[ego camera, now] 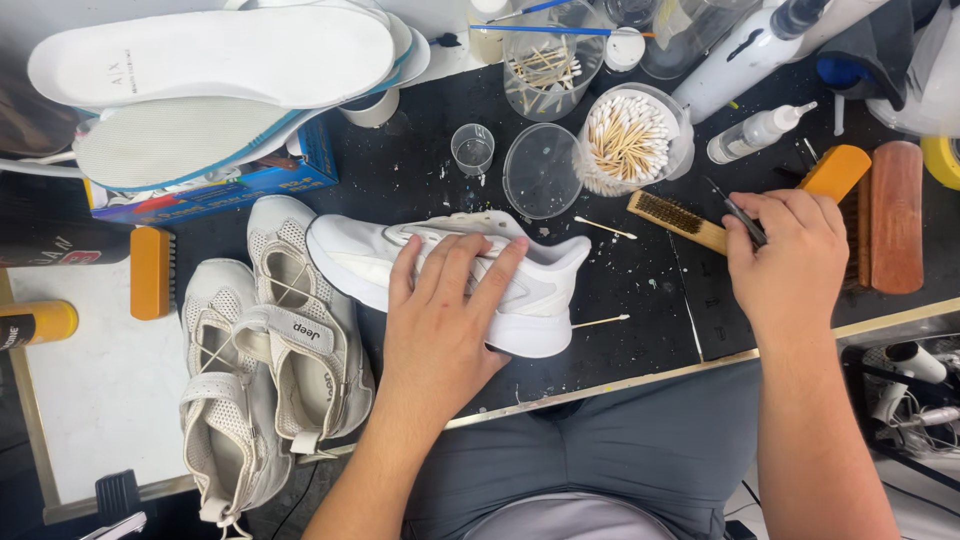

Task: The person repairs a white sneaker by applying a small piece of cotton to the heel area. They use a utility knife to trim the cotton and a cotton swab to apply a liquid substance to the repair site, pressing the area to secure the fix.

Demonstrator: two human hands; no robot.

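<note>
A white sneaker (540, 290) lies on its side in the middle of the black, paint-speckled work table (640, 300). My left hand (445, 310) rests flat on it, fingers spread across its upper. My right hand (785, 255) is to the right, closed on a thin dark tool (738, 212) that sticks out toward the back. Under that hand lies a wooden brush with brassy bristles (675, 217). Two cotton swabs (603, 228) lie on the table beside the sneaker.
A pair of cream strapped sandals (270, 350) lies left of the sneaker. White insoles (210, 60) are stacked on a blue box at back left. A jar of cotton swabs (628, 138), clear cups, bottles and wooden brushes (895, 215) crowd the back and right.
</note>
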